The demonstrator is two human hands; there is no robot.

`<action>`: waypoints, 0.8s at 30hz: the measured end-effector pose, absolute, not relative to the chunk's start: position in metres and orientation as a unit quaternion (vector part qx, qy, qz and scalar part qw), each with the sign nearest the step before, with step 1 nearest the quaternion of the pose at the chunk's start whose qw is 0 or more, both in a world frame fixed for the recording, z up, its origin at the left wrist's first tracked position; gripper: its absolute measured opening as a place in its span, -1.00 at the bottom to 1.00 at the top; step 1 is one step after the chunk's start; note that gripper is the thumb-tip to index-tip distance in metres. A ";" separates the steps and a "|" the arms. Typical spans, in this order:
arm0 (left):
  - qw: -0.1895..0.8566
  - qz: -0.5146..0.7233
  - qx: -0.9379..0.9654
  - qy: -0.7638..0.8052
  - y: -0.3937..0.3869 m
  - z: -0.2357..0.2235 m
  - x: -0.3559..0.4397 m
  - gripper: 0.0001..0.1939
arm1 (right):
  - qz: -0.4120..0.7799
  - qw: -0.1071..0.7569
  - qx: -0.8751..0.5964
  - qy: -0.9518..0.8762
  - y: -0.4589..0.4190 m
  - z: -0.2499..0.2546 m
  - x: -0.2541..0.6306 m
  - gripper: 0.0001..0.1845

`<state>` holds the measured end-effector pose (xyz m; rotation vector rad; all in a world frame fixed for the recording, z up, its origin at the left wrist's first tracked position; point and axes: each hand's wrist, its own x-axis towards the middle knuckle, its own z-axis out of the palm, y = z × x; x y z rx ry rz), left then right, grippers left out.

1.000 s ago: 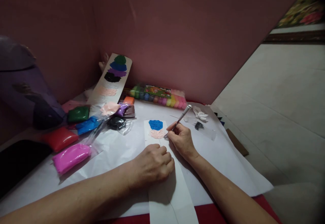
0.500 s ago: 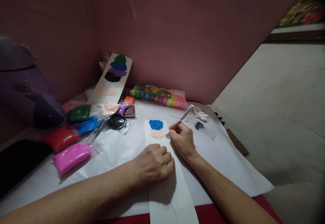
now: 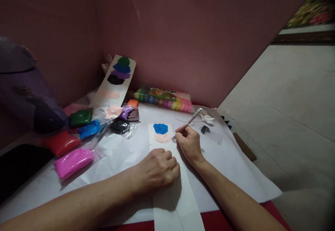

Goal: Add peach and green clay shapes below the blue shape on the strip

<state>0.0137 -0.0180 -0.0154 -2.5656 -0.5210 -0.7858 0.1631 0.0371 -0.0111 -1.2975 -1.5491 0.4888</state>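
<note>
A long white card strip (image 3: 180, 196) lies lengthwise in front of me, with a blue clay patch (image 3: 160, 128) near its far end. Directly below the blue is a ridged peach clay patch (image 3: 162, 138). My left hand (image 3: 159, 168) rests on the strip in a closed fist; its fingertips are tucked under, so anything inside is hidden. My right hand (image 3: 190, 143) grips a small fork (image 3: 193, 116) with a striped handle. The fork's tines point down at the right edge of the peach patch; whether they touch the clay I cannot tell.
Bags of coloured clay, among them a pink one (image 3: 74, 163) and a red one (image 3: 61, 143), lie at left. Behind them leans a card with coloured clay patches (image 3: 119, 79). A clay pack (image 3: 163, 99) sits by the wall; white clay (image 3: 207, 118) and black clay (image 3: 205, 129) lie right.
The fork and my right hand have shifted very slightly to the right, and the tines have lifted a little toward the far side. My left hand stays put.
</note>
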 end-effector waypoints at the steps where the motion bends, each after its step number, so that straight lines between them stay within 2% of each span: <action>1: 0.203 -0.282 -0.919 -0.187 -0.018 -0.016 0.014 -0.86 | 0.201 0.504 -0.539 -0.644 0.037 -0.011 0.163 -0.93; 24: 0.200 -0.286 -0.919 -0.185 -0.018 -0.016 0.014 -0.86 | 0.238 0.490 -0.494 -0.678 0.034 -0.011 0.162 -0.88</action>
